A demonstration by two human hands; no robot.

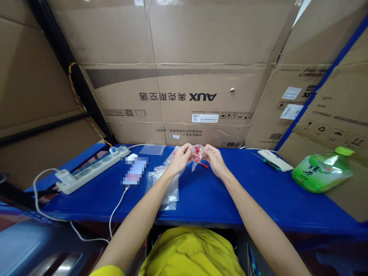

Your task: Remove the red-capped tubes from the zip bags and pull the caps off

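Note:
Both my hands are raised over the blue table (pixel 218 199) and pinch a small clear plastic bag (pixel 197 154) with several small red pieces inside. My left hand (pixel 180 157) grips the bag's left side with closed fingers. My right hand (pixel 214 159) grips its right side the same way. A loose red piece (pixel 204 165) lies on the table just under the bag. A stack of empty clear bags (pixel 168 186) lies under my left forearm.
A white power strip (pixel 92 170) with a cable lies at the left. A blurred phone (pixel 135 170) sits beside it. A white device (pixel 275 159) and a green bottle (pixel 322 170) lie at the right. Cardboard boxes (pixel 184 96) wall off the back.

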